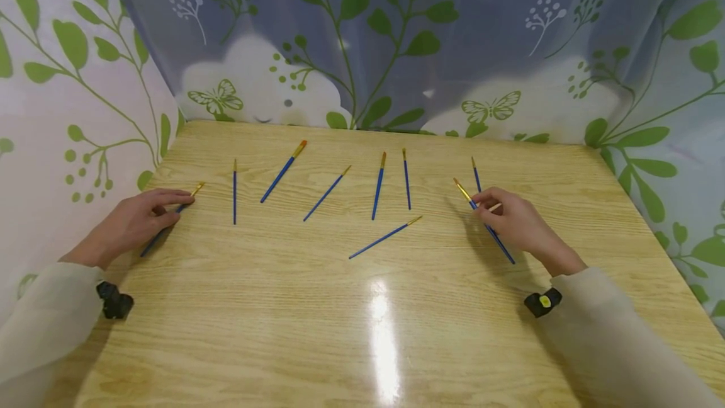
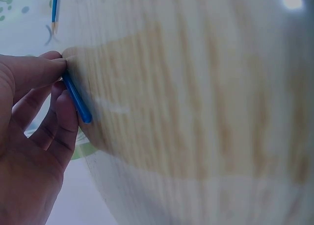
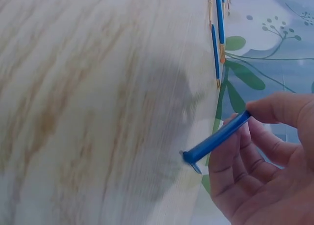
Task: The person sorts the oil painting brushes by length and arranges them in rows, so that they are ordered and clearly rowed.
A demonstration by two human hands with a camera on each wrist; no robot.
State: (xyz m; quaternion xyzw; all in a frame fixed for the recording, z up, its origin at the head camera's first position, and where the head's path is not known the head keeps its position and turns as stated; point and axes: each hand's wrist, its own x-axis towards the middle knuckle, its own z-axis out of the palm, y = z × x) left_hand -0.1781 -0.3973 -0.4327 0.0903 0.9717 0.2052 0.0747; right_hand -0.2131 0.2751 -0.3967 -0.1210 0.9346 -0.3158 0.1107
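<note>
At the table's left edge my left hand (image 1: 133,222) pinches a thin blue paintbrush (image 1: 151,244) between thumb and fingers. Its gold end points away, and the left wrist view shows the blue handle end (image 2: 78,100) beneath the fingers. On the right side, my right hand (image 1: 518,219) pinches another blue paintbrush (image 1: 501,245) by its handle, gold ferrule and bristles toward the far left. The right wrist view shows this handle (image 3: 218,137) from its end. Just beyond the right hand lies a thinner paintbrush (image 1: 476,172), partly hidden by the fingers.
Several blue paintbrushes lie spread between the hands, among them a thick one (image 1: 279,178), an upright thin one (image 1: 235,197) and a slanted nearer one (image 1: 379,241). The wooden table (image 1: 272,332) meets a leaf-patterned curtain (image 1: 396,80) at the back and sides.
</note>
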